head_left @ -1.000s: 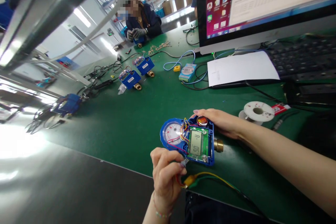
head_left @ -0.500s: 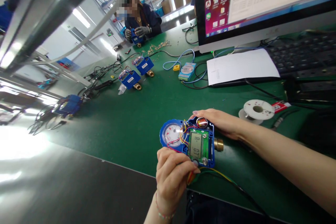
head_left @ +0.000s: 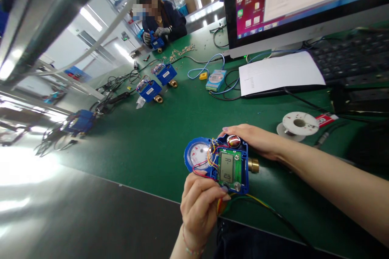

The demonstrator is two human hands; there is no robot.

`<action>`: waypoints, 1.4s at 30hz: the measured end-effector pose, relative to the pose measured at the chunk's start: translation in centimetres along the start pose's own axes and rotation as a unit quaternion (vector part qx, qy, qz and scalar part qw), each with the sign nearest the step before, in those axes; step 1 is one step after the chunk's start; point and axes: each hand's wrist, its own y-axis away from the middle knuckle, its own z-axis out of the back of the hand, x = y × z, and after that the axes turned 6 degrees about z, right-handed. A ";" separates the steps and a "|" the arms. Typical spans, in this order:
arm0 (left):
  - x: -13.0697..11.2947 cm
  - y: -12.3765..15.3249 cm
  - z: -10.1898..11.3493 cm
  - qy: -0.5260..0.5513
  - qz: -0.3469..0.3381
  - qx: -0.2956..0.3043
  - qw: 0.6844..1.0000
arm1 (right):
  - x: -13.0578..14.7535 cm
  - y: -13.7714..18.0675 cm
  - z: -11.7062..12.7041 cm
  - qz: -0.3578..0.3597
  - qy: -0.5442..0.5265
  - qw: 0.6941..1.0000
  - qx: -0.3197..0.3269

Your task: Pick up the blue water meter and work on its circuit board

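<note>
A blue water meter (head_left: 217, 164) is lying on the green bench (head_left: 170, 129) near its front edge, its cover off and the green circuit board (head_left: 230, 168) with its small display being shown face up. The meter's far end is being steadied by the right hand (head_left: 258, 141), fingers curled loosely over the housing. The near edge is being pressed by the left hand (head_left: 200, 206) — fingers bunched, something apparently pinched, though what cannot be told. Yellow and green leads (head_left: 255, 203) are trailing away to the right. Farther along, other blue meters (head_left: 148, 90) are being left on the bench, and one is being handled by a gloved co-worker (head_left: 161, 18).
</note>
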 end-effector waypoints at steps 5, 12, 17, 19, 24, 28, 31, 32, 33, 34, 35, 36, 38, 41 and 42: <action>-0.2 0.0 0.0 -0.008 0.003 -0.011 1.000 | -0.1 0.0 0.1 0.019 0.036 0.999 -0.011; -0.2 0.1 -0.1 0.002 0.013 -0.016 1.000 | 0.1 0.0 0.0 0.013 0.020 1.000 -0.002; -0.2 -0.1 -0.2 -0.001 0.011 -0.016 1.000 | 0.0 0.0 0.0 0.012 0.027 1.000 -0.007; -0.2 -0.1 -0.2 -0.003 0.011 -0.013 1.000 | 0.1 0.0 -0.1 0.008 0.015 1.000 -0.001; 0.0 0.1 -0.2 0.007 0.018 -0.014 1.000 | 0.4 0.2 -0.2 0.006 0.012 1.000 0.004; 0.1 0.1 -0.3 0.019 0.029 -0.014 0.999 | 0.5 0.3 -0.2 0.013 0.033 0.999 -0.002; 0.0 0.0 -0.2 0.016 0.027 -0.009 0.999 | 0.4 0.2 -0.2 0.007 0.012 1.000 0.005; -0.1 0.0 -0.2 0.014 0.026 -0.006 1.000 | 0.3 0.2 -0.2 0.005 0.006 1.000 0.007; -0.1 0.0 -0.2 0.011 0.026 -0.002 1.000 | 0.3 0.2 -0.2 0.004 0.001 1.000 0.007; -0.1 0.0 -0.1 0.011 0.026 0.001 1.000 | 0.3 0.2 -0.2 0.005 -0.002 1.000 0.007; -0.1 0.0 -0.1 0.012 0.027 0.005 1.000 | 0.3 0.2 -0.2 0.005 -0.005 1.000 0.007; -0.1 0.1 -0.1 0.015 0.028 0.010 0.999 | 0.3 0.3 -0.2 0.005 -0.008 1.000 0.008; 0.0 0.1 -0.2 0.022 0.031 0.015 0.999 | 0.4 0.3 -0.1 0.004 -0.010 1.000 0.007; 0.3 0.1 -0.4 0.034 0.040 0.011 0.999 | 0.3 0.1 -0.2 -0.010 -0.022 1.000 0.006; 0.5 0.0 -0.5 0.038 0.043 0.008 0.998 | 0.2 0.0 -0.2 -0.013 -0.024 1.000 0.005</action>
